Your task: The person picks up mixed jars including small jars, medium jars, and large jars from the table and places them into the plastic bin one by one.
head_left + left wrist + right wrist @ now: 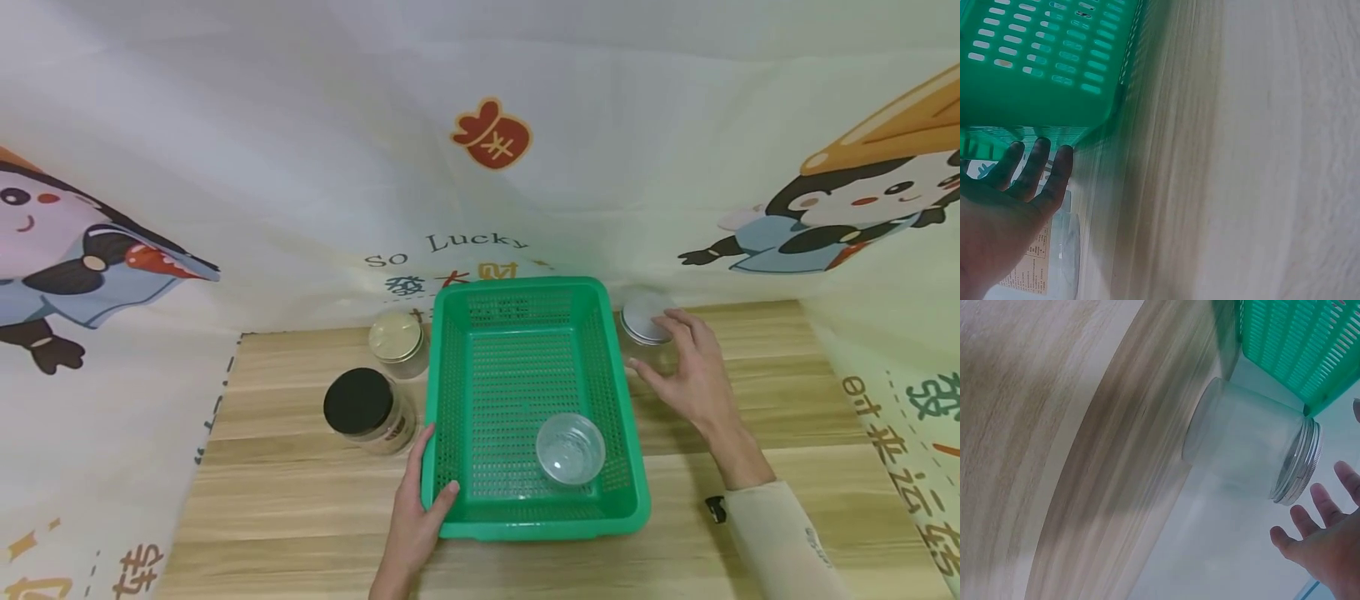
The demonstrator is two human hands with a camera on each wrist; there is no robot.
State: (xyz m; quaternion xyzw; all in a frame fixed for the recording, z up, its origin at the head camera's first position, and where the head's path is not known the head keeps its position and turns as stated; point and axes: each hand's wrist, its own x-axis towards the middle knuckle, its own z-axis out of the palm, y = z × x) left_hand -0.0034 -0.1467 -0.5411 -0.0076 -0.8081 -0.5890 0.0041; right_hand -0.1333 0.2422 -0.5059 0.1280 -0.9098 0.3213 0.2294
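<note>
A green perforated plastic basket (536,531) stands in the middle of the table. My left hand (412,517) grips its left side near the front corner, thumb over the rim and fingers against the outer wall. Inside the basket, toward the front right, is a clear round container (570,450). Beyond the basket's right side stands a clear jar (1247,437) with a silver screw lid (643,315). My right hand (697,375) is beside this jar, fingers spread near the lid; the right wrist view shows a gap between them.
Left of the basket stand a black-lidded jar (360,402) with a label and, behind it, a jar with a pale gold lid (396,337). A printed white cloth (315,208) hangs along the back and both sides of the wooden table (277,500).
</note>
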